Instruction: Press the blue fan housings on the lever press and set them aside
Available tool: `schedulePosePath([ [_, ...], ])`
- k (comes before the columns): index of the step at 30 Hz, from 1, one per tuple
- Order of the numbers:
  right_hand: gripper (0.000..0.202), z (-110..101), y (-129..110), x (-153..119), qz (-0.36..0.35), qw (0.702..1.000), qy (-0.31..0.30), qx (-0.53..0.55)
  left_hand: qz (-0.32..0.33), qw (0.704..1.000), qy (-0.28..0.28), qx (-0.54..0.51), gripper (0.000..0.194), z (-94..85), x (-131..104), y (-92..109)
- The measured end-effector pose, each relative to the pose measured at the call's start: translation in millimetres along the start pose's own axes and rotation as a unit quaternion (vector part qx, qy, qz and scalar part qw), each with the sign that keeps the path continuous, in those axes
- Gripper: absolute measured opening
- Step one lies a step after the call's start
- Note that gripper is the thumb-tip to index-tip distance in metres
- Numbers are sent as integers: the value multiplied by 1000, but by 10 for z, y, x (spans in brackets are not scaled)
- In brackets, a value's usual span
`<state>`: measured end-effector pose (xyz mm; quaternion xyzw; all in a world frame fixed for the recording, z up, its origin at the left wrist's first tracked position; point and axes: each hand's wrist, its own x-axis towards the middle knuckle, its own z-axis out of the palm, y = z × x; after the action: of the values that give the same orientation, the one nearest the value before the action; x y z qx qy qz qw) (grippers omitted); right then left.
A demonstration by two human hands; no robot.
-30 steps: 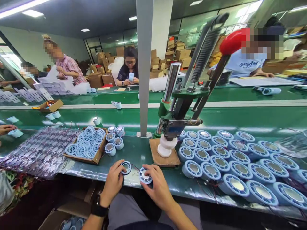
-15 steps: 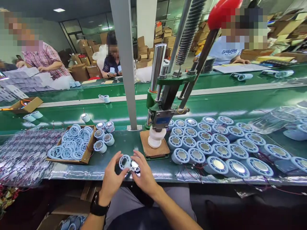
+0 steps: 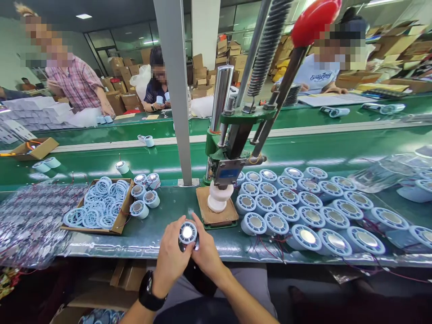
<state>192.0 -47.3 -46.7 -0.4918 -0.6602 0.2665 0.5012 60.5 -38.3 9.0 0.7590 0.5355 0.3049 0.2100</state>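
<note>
Over the front edge of the bench, my left hand (image 3: pixel 172 252) and my right hand (image 3: pixel 206 252) hold one round part (image 3: pixel 187 231) between them. Its top shows a pale blue slotted ring around a shiny metal disc. Both thumbs meet at its near side, and the fingers wrap its sides. Just beyond my hands stands the lever press (image 3: pixel 229 166), its white plastic head (image 3: pixel 218 198) over a brown pad (image 3: pixel 205 216). A cardboard tray (image 3: pixel 126 211) of loose pale blue rings (image 3: pixel 99 202) lies to the left, beside several round parts (image 3: pixel 139 209).
Many finished-looking round parts (image 3: pixel 276 222) stand in rows right of the press. A grey post (image 3: pixel 173 90) rises behind the bench. Bubble-wrapped pieces (image 3: pixel 33 220) lie far left. A red lever knob (image 3: pixel 315 22) hangs upper right. Three people sit or stand across the green conveyor (image 3: pixel 155 164).
The loose ring from my left hand now sits on top of the part in my right hand. My hands have come together around it. The person at the left has shifted.
</note>
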Motion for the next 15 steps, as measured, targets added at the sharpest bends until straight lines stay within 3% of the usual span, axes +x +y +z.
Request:
schedulePosePath([
  [3,77,-30,26,-25,0,997,-53,-50,-31,998,24,-50,58,154,-85,-11],
  [5,77,-159,-13,-13,6,988,-119,-94,-50,994,33,-92,54,240,-118,-34],
  [7,78,-448,-189,83,-8,973,-187,-139,-72,988,24,-132,52,258,-86,-60],
  [8,76,-658,-348,178,-36,967,-193,-162,-83,986,14,-147,51,234,-35,-66],
  [10,66,-1177,-802,483,-133,960,-118,-216,-97,982,-4,-162,51,136,144,-45],
  [12,48,-1734,-1351,934,-245,926,59,-279,-88,982,-5,-165,52,20,398,36],
  [13,40,-1987,-1610,1198,-292,890,145,-319,-75,983,-2,-169,52,-20,534,98],
  [14,38,-2205,-1832,1473,-300,860,217,-351,-60,982,-1,-177,53,-39,667,172],
  [15,40,-2377,-2004,1744,-289,852,269,-344,-44,981,-5,-190,53,-32,788,251],
])
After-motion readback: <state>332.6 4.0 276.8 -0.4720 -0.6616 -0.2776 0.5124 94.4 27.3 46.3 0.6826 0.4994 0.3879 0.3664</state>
